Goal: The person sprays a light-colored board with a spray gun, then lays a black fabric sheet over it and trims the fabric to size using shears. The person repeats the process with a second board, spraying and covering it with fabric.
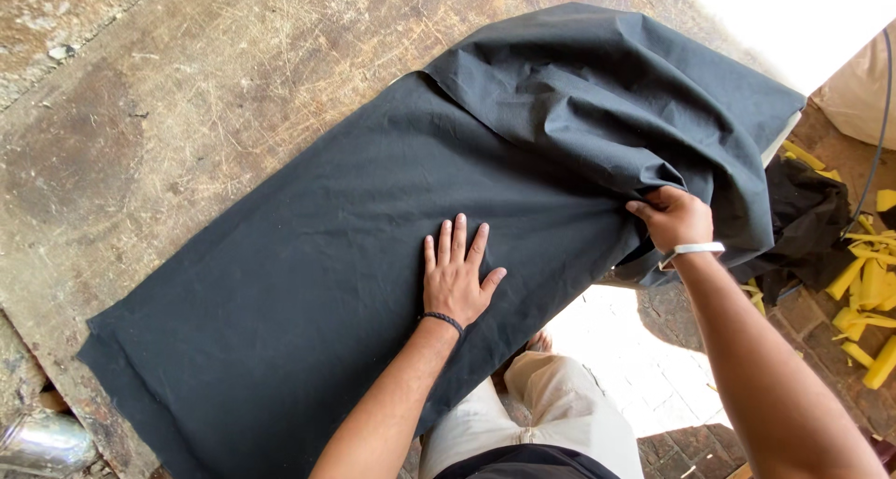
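A large sheet of dark grey cloth (308, 255) lies spread over a worn wooden table (187, 87). Its far right end is bunched and folded back on itself. My left hand (455, 274) lies flat on the cloth near the table's front edge, fingers spread, a dark band on the wrist. My right hand (674, 218) pinches the loose edge of the bunched part at the right, a white band on that wrist.
Yellow strips (863, 292) and a black cloth heap (803, 218) lie on the brick floor at the right. A thin cable (877, 133) hangs past a beige sack (863, 91). A shiny metal piece (42, 442) sits at the lower left.
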